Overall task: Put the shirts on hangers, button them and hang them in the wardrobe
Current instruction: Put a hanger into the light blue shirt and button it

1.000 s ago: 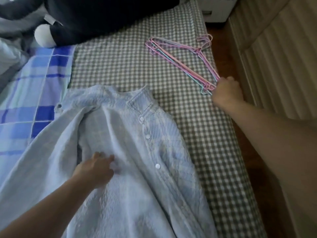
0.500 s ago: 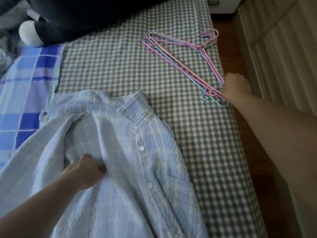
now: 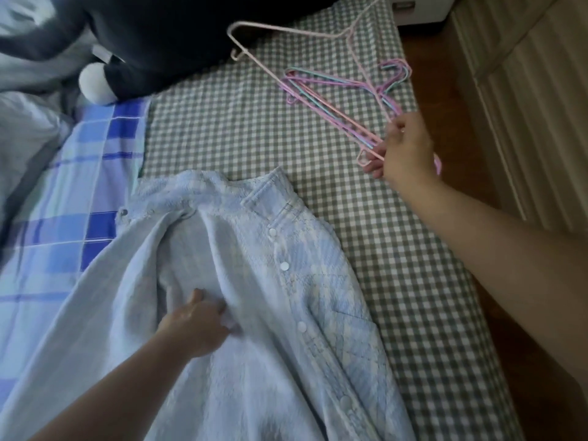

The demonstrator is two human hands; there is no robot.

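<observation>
A pale blue shirt (image 3: 241, 281) with white snap buttons lies open on the bed, collar pointing away from me. My left hand (image 3: 197, 326) grips a fold of its inner fabric near the middle. My right hand (image 3: 404, 151) pinches the near corner of a light pink wire hanger (image 3: 286, 29), which is lifted and tilted above the bed. Several purple and teal hangers (image 3: 337, 93) stay stacked on the checked sheet beneath it.
The bed has a green-and-white checked sheet (image 3: 397, 265) and a blue plaid cover (image 3: 63, 192) on the left. A dark plush toy (image 3: 165, 43) lies at the far end. Wooden floor (image 3: 451, 106) and pale wardrobe doors (image 3: 534, 90) run along the right.
My right hand has picked one pink hanger out of the stack and raised it off the bed. My left hand stays on the shirt, holding the fabric.
</observation>
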